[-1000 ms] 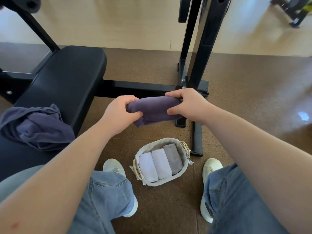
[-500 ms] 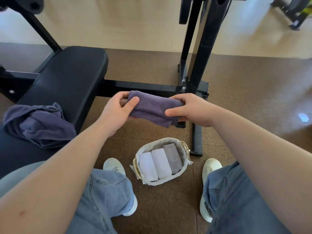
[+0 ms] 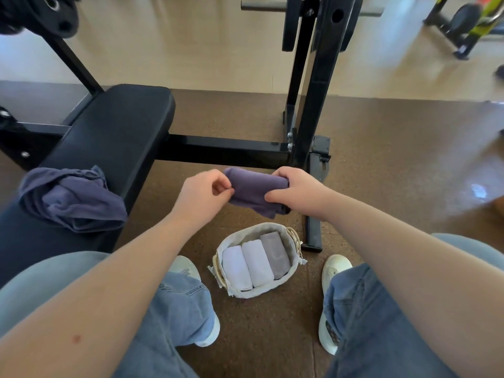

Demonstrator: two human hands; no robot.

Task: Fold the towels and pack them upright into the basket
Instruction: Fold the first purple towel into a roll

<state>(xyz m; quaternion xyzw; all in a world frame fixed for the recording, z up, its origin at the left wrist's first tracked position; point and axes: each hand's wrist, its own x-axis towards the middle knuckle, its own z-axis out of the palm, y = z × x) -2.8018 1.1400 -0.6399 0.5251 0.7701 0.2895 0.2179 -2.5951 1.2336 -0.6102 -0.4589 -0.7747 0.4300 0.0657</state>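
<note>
- Above the basket [image 3: 261, 292], just past its far rim, a rolled purple towel [image 3: 255, 190] hangs crosswise, its long axis left-to-right and its right end lower.
- Left hand [image 3: 200, 196] pinches its left end; right hand [image 3: 297, 193] wraps its right end.
- Inside the basket, three soft folded towels [image 3: 257, 263] stand side by side, with bare liner along the far-right wall.

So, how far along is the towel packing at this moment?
Done: two white towels and one grey towel stand side by side in the basket. In hand: the left hand and the right hand hold a folded purple towel in the air beyond the basket. Left: pack it in, then fold and pack the crumpled towel lying on the bench.
</note>
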